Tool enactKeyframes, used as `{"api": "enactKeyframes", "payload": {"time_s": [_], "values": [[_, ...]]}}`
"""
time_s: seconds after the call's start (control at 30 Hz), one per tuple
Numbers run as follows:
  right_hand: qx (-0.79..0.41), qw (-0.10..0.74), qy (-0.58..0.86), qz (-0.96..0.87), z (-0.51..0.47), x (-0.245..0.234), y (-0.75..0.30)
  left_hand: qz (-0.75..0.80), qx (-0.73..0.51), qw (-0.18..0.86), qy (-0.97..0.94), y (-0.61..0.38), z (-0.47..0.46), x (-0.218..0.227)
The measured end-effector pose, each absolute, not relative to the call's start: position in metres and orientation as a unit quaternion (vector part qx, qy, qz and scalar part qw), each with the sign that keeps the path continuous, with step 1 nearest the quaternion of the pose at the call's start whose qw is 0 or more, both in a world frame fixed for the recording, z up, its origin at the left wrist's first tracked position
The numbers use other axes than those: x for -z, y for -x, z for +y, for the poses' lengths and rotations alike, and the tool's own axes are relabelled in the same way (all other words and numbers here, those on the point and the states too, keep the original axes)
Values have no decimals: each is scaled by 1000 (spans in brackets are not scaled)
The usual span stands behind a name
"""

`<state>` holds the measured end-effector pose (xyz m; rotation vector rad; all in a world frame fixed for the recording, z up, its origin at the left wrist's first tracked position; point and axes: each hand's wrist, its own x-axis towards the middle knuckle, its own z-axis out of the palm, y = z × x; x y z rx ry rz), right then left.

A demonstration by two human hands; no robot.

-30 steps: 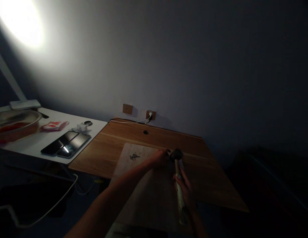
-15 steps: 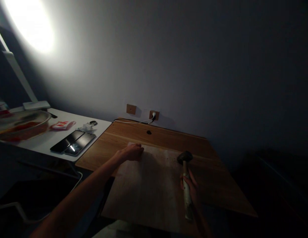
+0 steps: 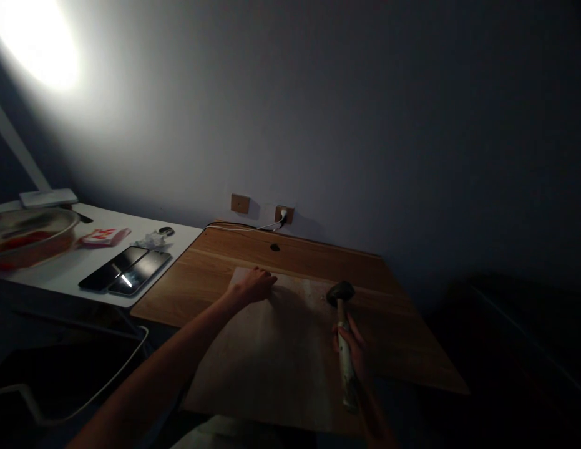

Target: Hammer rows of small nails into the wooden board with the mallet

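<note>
A pale wooden board [image 3: 271, 355] lies on a brown wooden desk [image 3: 206, 280] in dim light. My left hand [image 3: 253, 285] rests near the board's far left corner, fingers curled down over the spot where small nails lay. My right hand [image 3: 351, 348] is wrapped round the pale handle of a hammer [image 3: 341, 324]. The hammer's dark head rests low by the board's far right edge. What sits under my left fingers is hidden.
A white side table [image 3: 60, 274] at the left carries two dark phones [image 3: 126, 271], a red and white packet [image 3: 104, 236] and a round dish [image 3: 28, 234]. A lamp glows at the top left. A white cable [image 3: 243, 227] runs from a wall socket.
My left hand left the hammer head and moved left onto the small nails at the board's far left corner. The hammer stays in my right hand, lowered toward the board.
</note>
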<state>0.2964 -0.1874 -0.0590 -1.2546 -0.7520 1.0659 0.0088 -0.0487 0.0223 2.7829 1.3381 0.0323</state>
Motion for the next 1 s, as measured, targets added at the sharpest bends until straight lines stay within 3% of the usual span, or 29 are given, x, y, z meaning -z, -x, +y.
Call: {"api": "enactKeyframes", "payload": {"time_s": [0.23,0.47,0.63,1.0], "values": [[-479,621,552,-283,-187,46,-290,455,-106,64,-882,-52,-46,-21],[-468,626,545,-306,-188,46,-290,477,-257,300,-785,-115,-50,15],[-456,619,555,-316,-187,43,-290,468,-284,307,-779,-118,-51,36],[-460,612,549,-335,-189,37,-289,465,-275,276,-795,-117,-52,37]]}}
